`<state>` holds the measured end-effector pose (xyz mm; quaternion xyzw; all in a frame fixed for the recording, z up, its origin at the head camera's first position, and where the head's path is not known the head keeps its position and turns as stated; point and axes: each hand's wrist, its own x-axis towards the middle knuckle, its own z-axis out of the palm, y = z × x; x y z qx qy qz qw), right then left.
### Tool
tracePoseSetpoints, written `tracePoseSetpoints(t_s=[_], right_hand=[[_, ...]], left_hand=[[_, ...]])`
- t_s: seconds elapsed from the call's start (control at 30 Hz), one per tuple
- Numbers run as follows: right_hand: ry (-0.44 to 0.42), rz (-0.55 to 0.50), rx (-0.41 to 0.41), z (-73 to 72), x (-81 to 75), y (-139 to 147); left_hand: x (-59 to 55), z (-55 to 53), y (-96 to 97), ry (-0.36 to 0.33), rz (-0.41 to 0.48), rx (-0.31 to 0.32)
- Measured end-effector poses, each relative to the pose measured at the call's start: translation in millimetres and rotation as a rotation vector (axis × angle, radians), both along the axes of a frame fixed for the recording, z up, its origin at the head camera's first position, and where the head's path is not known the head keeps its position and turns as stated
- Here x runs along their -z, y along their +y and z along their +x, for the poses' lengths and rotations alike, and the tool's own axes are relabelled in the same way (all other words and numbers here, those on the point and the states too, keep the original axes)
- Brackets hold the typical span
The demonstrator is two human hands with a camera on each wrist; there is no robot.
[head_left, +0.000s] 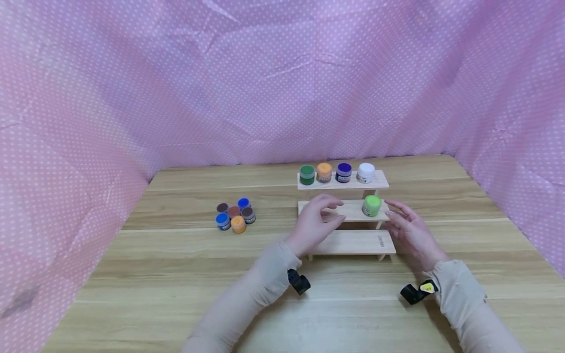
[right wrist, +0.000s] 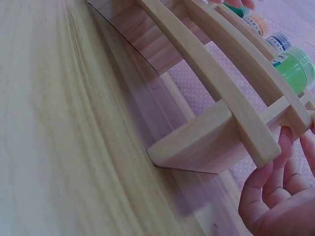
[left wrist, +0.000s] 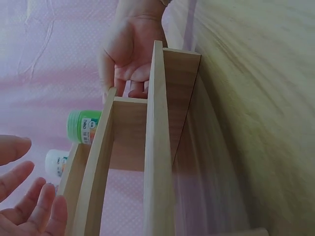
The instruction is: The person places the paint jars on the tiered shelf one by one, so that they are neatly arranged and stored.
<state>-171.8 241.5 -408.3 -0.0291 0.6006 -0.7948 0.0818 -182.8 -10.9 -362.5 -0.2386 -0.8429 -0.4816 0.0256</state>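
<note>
A three-tier wooden rack stands on the table. At the right end of its middle tier sits a light green paint jar, upright. My right hand holds that end of the rack, thumb and fingers around the middle tier's edge in the right wrist view. My left hand hovers by the left part of the middle tier, fingers spread and holding nothing; the left wrist view shows its fingers apart from the wood. On the top tier stand a dark green jar, an orange jar, a dark blue jar and a white jar.
Left of the rack, several paint jars cluster on the wooden table, among them a blue jar, an orange jar and a brown jar. A pink dotted cloth hangs behind the table and at its sides.
</note>
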Motion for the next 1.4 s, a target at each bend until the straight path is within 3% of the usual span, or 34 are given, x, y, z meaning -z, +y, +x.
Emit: tracePoseSetpoints(t_s=[0.3, 0.53, 0.7, 0.83, 1.1, 1.4], right_hand=[[-0.029, 0.013, 0.003, 0.1, -0.3, 1], [-0.037, 0.039, 0.008, 2.0, -0.8, -1], [0.006, -0.031, 0.002, 2.2, 1.5, -2], [0.043, -0.095, -0.013, 1.1, 2.4, -3], [0.033, -0.083, -0.017, 1.7, 1.1, -3], [0.043, -0.075, -0.023, 1.1, 1.2, -3]], left_hand=[[4.5, 14.5, -32.8, 0.046, 0.099, -0.005], [6.7, 19.0, -65.3, 0.06, 0.133, -0.066], [1.8, 20.4, -87.0, 0.088, 0.136, -0.137], [-2.9, 19.6, -99.3, 0.105, 0.121, -0.172], [-7.5, 18.6, -121.7, 0.119, 0.061, -0.22], [-0.1, 17.9, -151.0, 0.111, -0.004, -0.252]])
